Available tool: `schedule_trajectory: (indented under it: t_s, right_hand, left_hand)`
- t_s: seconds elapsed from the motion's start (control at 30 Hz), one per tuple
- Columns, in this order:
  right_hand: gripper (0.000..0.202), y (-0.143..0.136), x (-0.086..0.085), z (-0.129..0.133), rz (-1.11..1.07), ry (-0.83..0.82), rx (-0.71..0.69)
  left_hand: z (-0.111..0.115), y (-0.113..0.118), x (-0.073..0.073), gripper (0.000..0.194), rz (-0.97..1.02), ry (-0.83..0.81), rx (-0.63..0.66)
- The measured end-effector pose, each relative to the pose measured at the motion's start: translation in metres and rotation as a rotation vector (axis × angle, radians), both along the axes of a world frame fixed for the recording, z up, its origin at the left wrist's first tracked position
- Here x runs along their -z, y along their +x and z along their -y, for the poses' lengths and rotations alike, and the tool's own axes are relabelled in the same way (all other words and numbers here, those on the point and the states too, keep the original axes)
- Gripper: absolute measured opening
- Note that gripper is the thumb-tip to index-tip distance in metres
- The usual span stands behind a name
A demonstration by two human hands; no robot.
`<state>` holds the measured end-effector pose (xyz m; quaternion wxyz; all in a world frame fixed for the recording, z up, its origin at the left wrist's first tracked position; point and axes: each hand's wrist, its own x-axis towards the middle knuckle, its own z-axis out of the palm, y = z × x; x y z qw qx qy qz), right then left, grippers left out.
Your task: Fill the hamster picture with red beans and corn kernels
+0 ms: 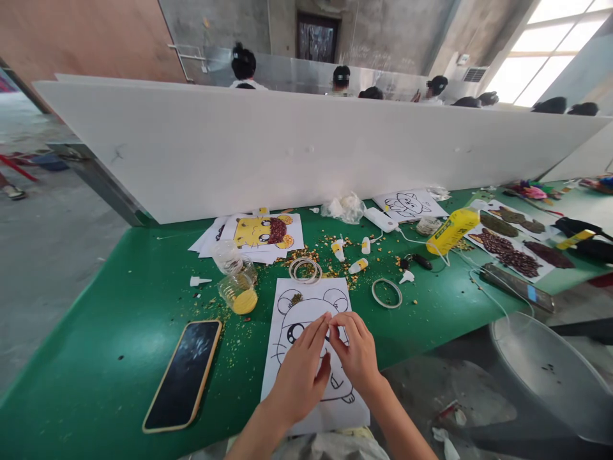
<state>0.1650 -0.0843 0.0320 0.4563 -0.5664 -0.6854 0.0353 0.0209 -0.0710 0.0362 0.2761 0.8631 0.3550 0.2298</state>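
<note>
A sheet of paper (282,358) with a printed outline of a round-eared cartoon animal lies in front of me. A small cluster of dark greenish grains (297,298) sits on its left ear. My left hand (301,364) is over the middle of the drawing, fingers stretched out together and thumb apart. Close against its fingertips, my right hand (354,348) is closed in a pinch; whatever is between the fingertips is too small to make out. Both hands cover part of the animal's face.
Loose grains, small glue bottles (358,266), tape rings (387,293) and clear plastic jars (238,291) lie beyond the sheet. A phone (182,375) is at left. Finished seed pictures (261,231) lie farther back, before a white partition (287,150). A stool (550,370) stands at right.
</note>
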Motion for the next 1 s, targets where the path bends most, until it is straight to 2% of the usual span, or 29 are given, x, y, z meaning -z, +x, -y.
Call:
schedule_trajectory:
  t_s: [0.27,0.47,0.63,0.83,1.0]
  right_hand:
    - [0.012,-0.003,0.003,0.004,-0.064,-0.028,-0.038]
    - [0.016,0.0,0.005,0.003,-0.121,0.027,-0.02]
    - [0.014,0.003,0.003,0.002,-0.041,0.009,-0.038]
    - [0.01,-0.001,0.003,-0.002,0.071,-0.013,0.028]
    - [0.01,-0.002,0.006,-0.006,0.118,0.007,0.03]
  left_hand:
    - [-0.003,-0.001,0.0,0.065,-0.001,-0.046,0.004]
    - [-0.002,-0.002,0.0,0.066,-0.004,-0.04,0.007]
    - [-0.001,-0.001,0.004,0.065,-0.023,-0.014,-0.015]
    - [-0.001,-0.001,0.011,0.064,-0.059,0.03,-0.029]
    - [-0.001,-0.003,0.011,0.062,-0.073,0.045,-0.037]
